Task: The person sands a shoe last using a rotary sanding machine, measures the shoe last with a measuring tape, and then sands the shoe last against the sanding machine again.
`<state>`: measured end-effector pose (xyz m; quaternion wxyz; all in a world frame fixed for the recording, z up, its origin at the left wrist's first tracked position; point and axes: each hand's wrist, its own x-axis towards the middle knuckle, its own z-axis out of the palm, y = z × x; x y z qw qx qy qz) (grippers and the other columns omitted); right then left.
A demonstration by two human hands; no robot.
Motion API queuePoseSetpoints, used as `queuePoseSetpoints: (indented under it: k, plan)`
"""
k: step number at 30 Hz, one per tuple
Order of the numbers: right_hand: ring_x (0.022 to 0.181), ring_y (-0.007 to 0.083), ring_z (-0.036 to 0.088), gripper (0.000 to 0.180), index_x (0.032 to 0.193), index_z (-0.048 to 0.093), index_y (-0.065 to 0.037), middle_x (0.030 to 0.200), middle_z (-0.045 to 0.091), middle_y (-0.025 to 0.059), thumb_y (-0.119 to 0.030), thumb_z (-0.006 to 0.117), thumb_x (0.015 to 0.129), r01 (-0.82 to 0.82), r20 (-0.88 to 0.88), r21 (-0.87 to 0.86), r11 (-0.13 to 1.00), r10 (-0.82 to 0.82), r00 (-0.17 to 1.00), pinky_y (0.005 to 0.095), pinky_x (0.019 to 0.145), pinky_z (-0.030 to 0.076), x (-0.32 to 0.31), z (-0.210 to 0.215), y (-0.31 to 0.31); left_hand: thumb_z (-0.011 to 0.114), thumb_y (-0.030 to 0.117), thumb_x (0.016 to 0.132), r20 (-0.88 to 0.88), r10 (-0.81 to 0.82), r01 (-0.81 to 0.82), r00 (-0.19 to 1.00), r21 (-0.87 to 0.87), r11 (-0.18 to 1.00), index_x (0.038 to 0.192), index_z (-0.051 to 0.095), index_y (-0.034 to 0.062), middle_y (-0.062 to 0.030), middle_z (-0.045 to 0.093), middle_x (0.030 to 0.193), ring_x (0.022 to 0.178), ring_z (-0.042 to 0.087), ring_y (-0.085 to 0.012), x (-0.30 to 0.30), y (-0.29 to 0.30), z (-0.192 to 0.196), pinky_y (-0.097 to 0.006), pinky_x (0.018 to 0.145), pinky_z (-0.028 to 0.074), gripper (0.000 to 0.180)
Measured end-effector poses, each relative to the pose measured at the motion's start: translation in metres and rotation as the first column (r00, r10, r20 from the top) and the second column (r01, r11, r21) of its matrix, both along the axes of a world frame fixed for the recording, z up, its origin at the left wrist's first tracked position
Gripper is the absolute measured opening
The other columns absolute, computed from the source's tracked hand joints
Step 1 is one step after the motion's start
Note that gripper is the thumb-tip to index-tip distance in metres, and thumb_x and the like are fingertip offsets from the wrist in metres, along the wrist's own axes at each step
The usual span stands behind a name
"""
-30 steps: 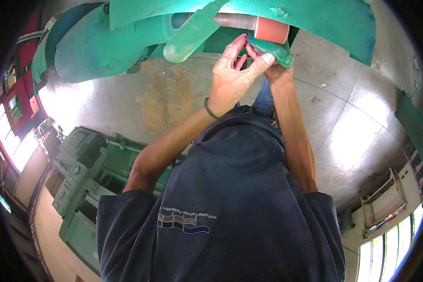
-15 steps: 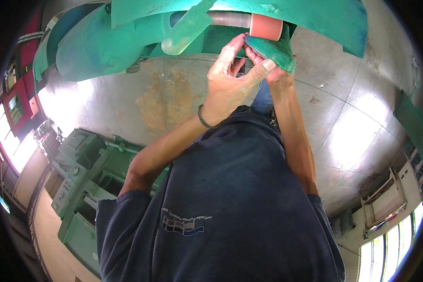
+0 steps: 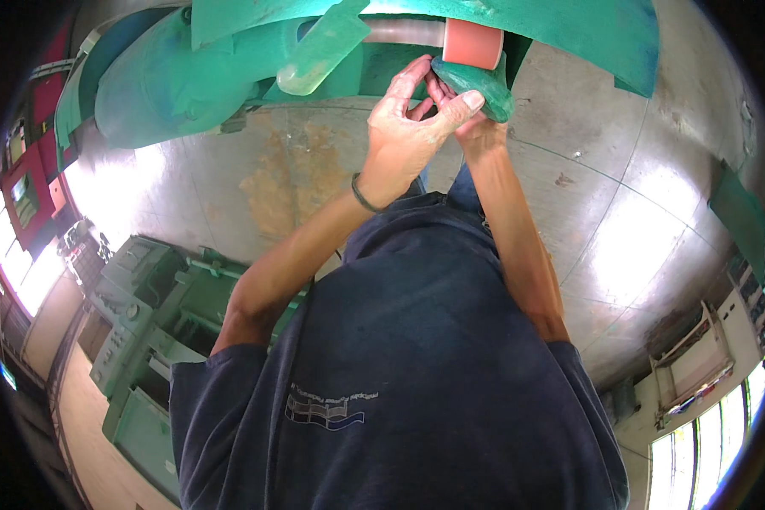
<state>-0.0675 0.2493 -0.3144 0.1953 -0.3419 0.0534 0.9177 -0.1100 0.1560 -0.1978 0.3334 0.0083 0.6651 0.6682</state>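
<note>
Head view: we note both hands raised to the underside of a large green machine [image 3: 518, 25] at the top edge of the picture. The left hand [image 3: 404, 127] has its fingers curled narrow, thumb stretched out and touching a dark green curved part [image 3: 480, 83]. The right hand [image 3: 476, 127] lies mostly behind the left; we cannot tell its grip, though it presses against the same part. Just above that part sits a pink roller [image 3: 472, 42] on a pale shaft. A pale green lever [image 3: 319, 51] slants to the left of it. On the concrete floor [image 3: 620, 246], green cabinets [image 3: 144, 314] stand at lower left. A red panel [image 3: 25, 191] hangs at the left edge.
</note>
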Motion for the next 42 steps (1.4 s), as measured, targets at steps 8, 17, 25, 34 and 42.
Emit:
queuePoseSetpoints:
  k: [8, 17, 25, 34, 42]
  plan:
    - [0.124, 0.0440, 0.052, 0.059, 0.134, 0.051, -0.001, 0.136, 0.053, 0.0228, -0.042, 0.028, 0.098, -0.199, 0.008, 0.010, 0.980, 0.199, 0.980, 0.0650, 0.103, 0.043, 0.005, 0.007, 0.032, 0.080, 0.017, 0.084, 0.104, 0.046, -0.052, 0.994, 0.059, 0.997, 0.140, 0.041, -0.0113, -0.0181, 0.053, 0.135, 0.127, 0.050, -0.0200, 0.001, -0.002, 0.010, -0.032, 0.105, 0.042, 0.074]
    - [0.123, 0.0524, 0.046, 0.062, 0.120, 0.054, 0.004, 0.111, 0.054, 0.0285, -0.043, 0.022, 0.096, -0.129, 0.052, -0.157, 0.979, 0.138, 0.989, 0.0725, 0.107, 0.034, -0.004, -0.004, 0.034, 0.077, 0.016, 0.088, 0.202, 0.083, -0.100, 0.976, 0.071, 0.992, 0.137, 0.044, -0.0109, -0.0147, 0.060, 0.128, 0.121, 0.055, -0.0172, -0.001, -0.003, -0.003, -0.031, 0.106, 0.041, 0.065]
    - [0.118, 0.0506, 0.050, 0.062, 0.124, 0.053, 0.001, 0.119, 0.056, 0.0260, -0.047, 0.023, 0.097, -0.177, -0.086, -0.271, 0.946, 0.159, 0.984, 0.0742, 0.104, 0.035, 0.001, -0.015, 0.044, 0.077, 0.016, 0.088, 0.176, 0.093, -0.103, 0.980, 0.051, 0.993, 0.134, 0.046, -0.0104, -0.0136, 0.061, 0.126, 0.118, 0.056, -0.0156, 0.001, -0.002, -0.002, -0.029, 0.103, 0.043, 0.062]
    - [0.128, 0.0476, 0.045, 0.066, 0.136, 0.047, -0.005, 0.138, 0.049, 0.0235, -0.051, 0.019, 0.098, -0.255, 0.043, -0.239, 0.937, 0.273, 0.961, 0.0713, 0.102, 0.038, -0.012, 0.002, 0.044, 0.074, 0.015, 0.090, 0.129, 0.133, -0.137, 0.983, 0.026, 0.990, 0.134, 0.047, -0.0090, -0.0107, 0.061, 0.123, 0.113, 0.057, -0.0137, 0.004, -0.011, 0.006, -0.029, 0.098, 0.046, 0.057]
    - [0.135, 0.0445, 0.040, 0.067, 0.143, 0.044, -0.014, 0.147, 0.044, 0.0183, -0.056, 0.017, 0.098, -0.313, 0.236, -0.270, 0.911, 0.378, 0.895, 0.0759, 0.103, 0.030, -0.034, 0.020, 0.039, 0.071, 0.014, 0.092, 0.239, 0.168, -0.174, 0.957, 0.005, 0.985, 0.132, 0.049, -0.0068, -0.0120, 0.057, 0.132, 0.114, 0.057, -0.0156, -0.001, -0.017, 0.004, -0.031, 0.098, 0.047, 0.051]
